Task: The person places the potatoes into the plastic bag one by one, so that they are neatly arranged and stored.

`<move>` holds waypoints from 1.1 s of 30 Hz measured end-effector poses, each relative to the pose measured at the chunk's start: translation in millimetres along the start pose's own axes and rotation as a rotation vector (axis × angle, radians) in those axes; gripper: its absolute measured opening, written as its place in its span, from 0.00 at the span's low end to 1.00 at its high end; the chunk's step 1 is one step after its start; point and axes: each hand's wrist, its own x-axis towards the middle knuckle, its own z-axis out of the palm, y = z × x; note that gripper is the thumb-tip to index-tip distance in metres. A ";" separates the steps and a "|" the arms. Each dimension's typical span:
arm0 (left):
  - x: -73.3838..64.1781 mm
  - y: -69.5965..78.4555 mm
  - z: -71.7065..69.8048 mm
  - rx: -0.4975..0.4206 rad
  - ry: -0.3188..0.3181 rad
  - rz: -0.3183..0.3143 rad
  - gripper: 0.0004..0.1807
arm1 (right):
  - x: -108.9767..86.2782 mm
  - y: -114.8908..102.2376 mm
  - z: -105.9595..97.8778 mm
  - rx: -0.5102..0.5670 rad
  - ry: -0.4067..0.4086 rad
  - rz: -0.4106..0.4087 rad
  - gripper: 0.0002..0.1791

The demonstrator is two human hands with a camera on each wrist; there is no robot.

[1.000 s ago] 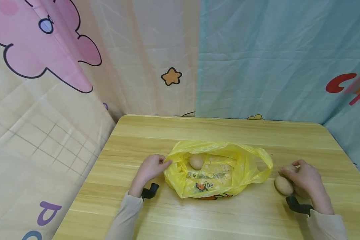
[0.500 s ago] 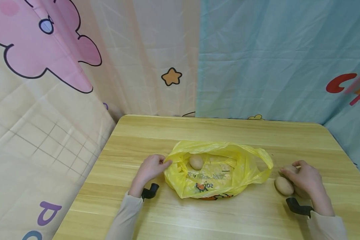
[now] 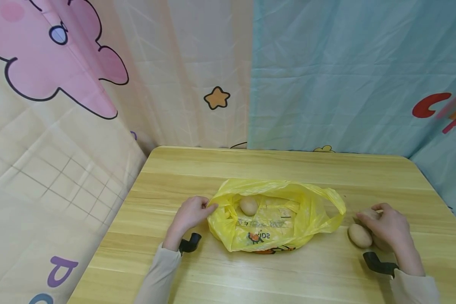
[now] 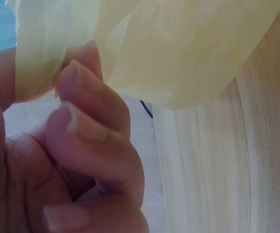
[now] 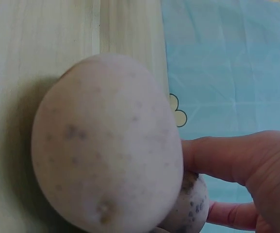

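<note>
A yellow plastic bag lies on the table with its mouth spread, and one potato shows inside. At the bag's left edge my left hand pinches the rim between thumb and fingertips; the left wrist view has the thin film between them. Right of the bag, my right hand grips a potato with thumb and fingers. In the right wrist view that dark-spotted potato is mostly behind a larger, nearer potato. Another potato is partly hidden under my right hand.
The bag's loose handle reaches toward the potatoes on the right. A black wrist mount sits close below the front potato. The wooden table ends at the back against patterned curtains.
</note>
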 end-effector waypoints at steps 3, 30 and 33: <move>-0.2 -0.3 0.1 0.001 0.001 0.002 0.25 | -1.2 -0.6 -0.1 0.014 0.012 0.000 0.35; -0.5 -1.0 1.0 -0.001 -0.005 0.006 0.25 | -8.1 -11.2 -2.2 0.127 0.212 -0.022 0.32; 0.0 -1.3 1.0 0.003 -0.007 0.001 0.25 | -8.1 -13.6 -2.9 0.137 0.242 -0.040 0.31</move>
